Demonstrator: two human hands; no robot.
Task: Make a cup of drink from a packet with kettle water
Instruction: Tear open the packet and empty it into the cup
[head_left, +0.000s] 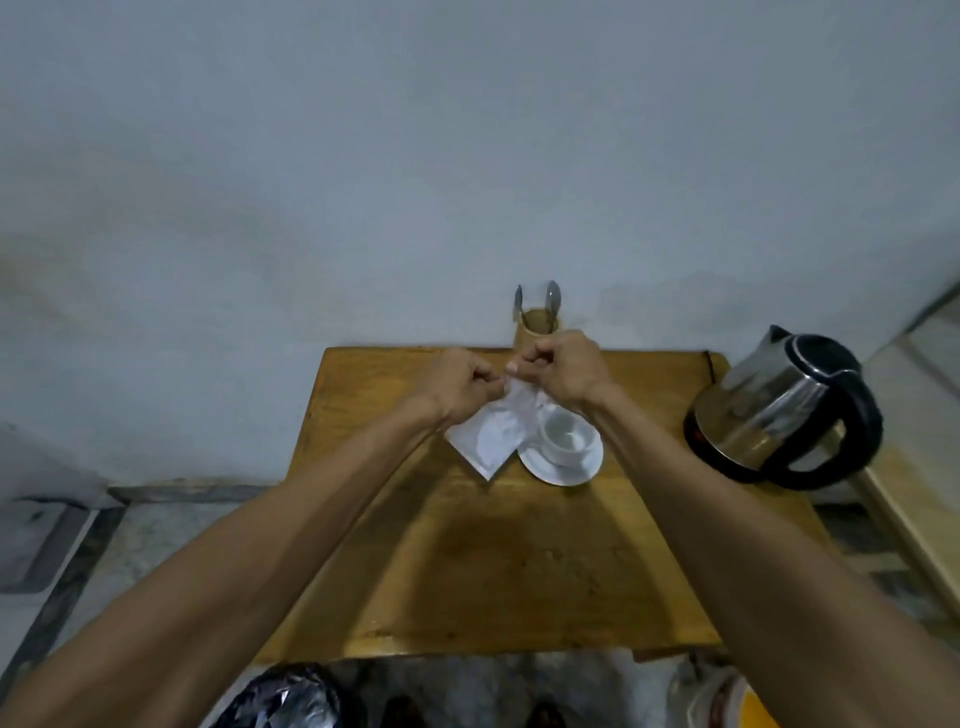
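A: Where does the view look from?
B: One wide-angle head camera, above the near edge of the table (498, 582), faces forward and down; the far wall (467, 156) fills the upper half.

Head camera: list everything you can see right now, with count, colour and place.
White paper packet: one, white, held above the table beside the cup.
White ceramic cup: one, white, on the saucer.
White saucer: one, white, table centre.
Steel kettle with black handle: one, silver and black, table's right edge.
Wooden holder: one, tan, back edge, holding two grey spoons.
Wooden table: one, yellow-brown.
Left hand, right hand: both pinching the packet's top.
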